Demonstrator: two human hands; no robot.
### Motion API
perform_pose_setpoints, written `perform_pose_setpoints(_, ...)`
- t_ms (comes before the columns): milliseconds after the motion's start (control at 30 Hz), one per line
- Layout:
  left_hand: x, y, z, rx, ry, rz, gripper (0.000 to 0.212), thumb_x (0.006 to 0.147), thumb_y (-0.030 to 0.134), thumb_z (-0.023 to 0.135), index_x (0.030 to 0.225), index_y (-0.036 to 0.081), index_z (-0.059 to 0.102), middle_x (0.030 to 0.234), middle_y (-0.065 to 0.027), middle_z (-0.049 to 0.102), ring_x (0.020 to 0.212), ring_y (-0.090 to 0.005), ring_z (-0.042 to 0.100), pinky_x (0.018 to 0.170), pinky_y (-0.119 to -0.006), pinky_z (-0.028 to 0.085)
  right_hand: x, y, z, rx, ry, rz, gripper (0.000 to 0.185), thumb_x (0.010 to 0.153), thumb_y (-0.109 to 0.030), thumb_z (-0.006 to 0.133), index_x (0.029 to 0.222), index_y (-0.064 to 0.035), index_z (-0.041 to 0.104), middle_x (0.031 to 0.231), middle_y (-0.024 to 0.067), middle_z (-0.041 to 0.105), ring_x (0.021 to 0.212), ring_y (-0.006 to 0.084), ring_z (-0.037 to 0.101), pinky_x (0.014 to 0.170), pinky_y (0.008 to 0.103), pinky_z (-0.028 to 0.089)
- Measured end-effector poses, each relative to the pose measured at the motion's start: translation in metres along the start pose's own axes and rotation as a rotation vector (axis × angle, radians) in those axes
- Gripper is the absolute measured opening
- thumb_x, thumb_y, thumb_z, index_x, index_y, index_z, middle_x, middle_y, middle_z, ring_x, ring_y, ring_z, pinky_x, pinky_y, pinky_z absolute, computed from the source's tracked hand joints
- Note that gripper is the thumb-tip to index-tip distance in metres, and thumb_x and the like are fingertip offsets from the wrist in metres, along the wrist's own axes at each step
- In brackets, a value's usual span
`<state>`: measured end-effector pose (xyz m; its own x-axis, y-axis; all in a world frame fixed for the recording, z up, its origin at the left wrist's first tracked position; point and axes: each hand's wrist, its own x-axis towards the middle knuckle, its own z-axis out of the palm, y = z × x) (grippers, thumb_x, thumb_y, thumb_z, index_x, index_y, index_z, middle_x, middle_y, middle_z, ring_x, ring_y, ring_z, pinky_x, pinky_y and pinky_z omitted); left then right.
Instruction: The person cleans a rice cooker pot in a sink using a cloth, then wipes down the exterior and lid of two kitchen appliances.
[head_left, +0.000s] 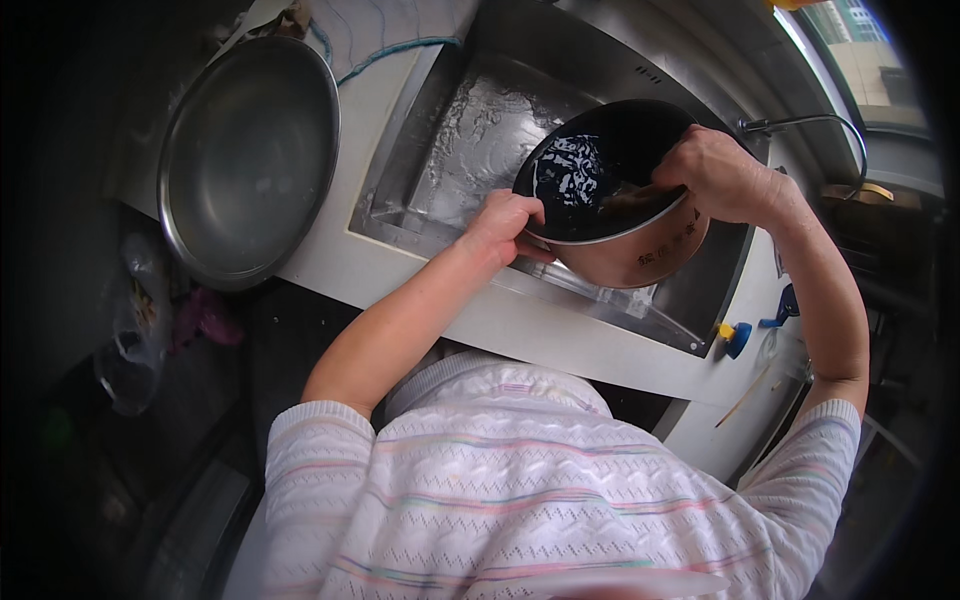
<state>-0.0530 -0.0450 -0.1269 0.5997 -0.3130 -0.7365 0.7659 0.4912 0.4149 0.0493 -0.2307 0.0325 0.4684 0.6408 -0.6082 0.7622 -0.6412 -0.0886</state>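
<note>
A rice cooker's inner pot (626, 247), copper-coloured outside and black inside, is held tilted over the stainless steel sink (480, 142). Rippling water (574, 172) glints inside it, and its wall bears writing. My left hand (510, 225) grips the near-left rim, thumb over the edge and fingers beneath. At the right rim, my right hand (709, 176) is closed over the edge, its fingers reaching inside and partly hidden. A tan shape below those fingers is either part of the hand or its reflection. Shallow water spreads over the sink floor.
A large metal basin (251, 165) stands on the left counter beside a mesh cloth (390, 26). The faucet (817, 124) arches at the right. A blue and yellow sink stopper (735, 337) sits by the right corner. Plastic bags (139, 322) hang at lower left.
</note>
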Motion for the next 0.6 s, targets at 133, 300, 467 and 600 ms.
perform_pose_setpoints(133, -0.012, -0.013, 0.005, -0.136, -0.016, -0.061, 0.026, 0.066, -0.007, 0.046, 0.091, -0.006, 0.052, 0.085, -0.0167, 0.057, 0.072, -0.0310, 0.062, 0.061, -0.052, 0.055, 0.000, -0.007, -0.011, -0.143, 0.085, -0.176, 0.020, 0.063, 0.004, 0.056, 0.075, -0.0093, 0.066, 0.073, 0.0094, 0.063, 0.076, 0.0252, 0.061, 0.079, 0.0331, 0.045)
perform_pose_setpoints(300, -0.015, -0.021, 0.018, -0.260, 0.033, 0.047, 0.036, 0.066, -0.008, 0.045, 0.101, 0.000, 0.049, 0.091, -0.0136, 0.054, 0.083, -0.0302, 0.059, 0.065, -0.053, 0.053, -0.011, -0.021, -0.026, -0.228, 0.075, -0.149, 0.019, 0.070, 0.004, 0.054, 0.074, -0.0104, 0.067, 0.072, 0.0064, 0.064, 0.074, 0.0193, 0.061, 0.088, 0.0325, 0.039)
perform_pose_setpoints(467, -0.023, -0.002, 0.013, -0.339, -0.112, 0.007, 0.046, 0.063, -0.009, 0.044, 0.107, 0.005, 0.048, 0.098, -0.0112, 0.052, 0.087, -0.0269, 0.056, 0.066, -0.044, 0.054, -0.012, -0.031, -0.032, -0.216, 0.188, -0.149, 0.018, 0.072, 0.003, 0.054, 0.072, -0.0098, 0.067, 0.070, 0.0050, 0.064, 0.075, 0.0183, 0.061, 0.090, 0.0332, 0.036)
perform_pose_setpoints(600, -0.016, 0.005, 0.011, -0.320, -0.163, -0.096, 0.049, 0.061, -0.009, 0.044, 0.108, 0.005, 0.048, 0.097, -0.0107, 0.053, 0.083, -0.0267, 0.056, 0.067, -0.039, 0.053, -0.019, -0.031, -0.029, -0.150, 0.126, -0.029, 0.016, 0.071, 0.004, 0.057, 0.072, -0.0093, 0.066, 0.071, 0.0054, 0.063, 0.075, 0.0194, 0.061, 0.089, 0.0327, 0.036)
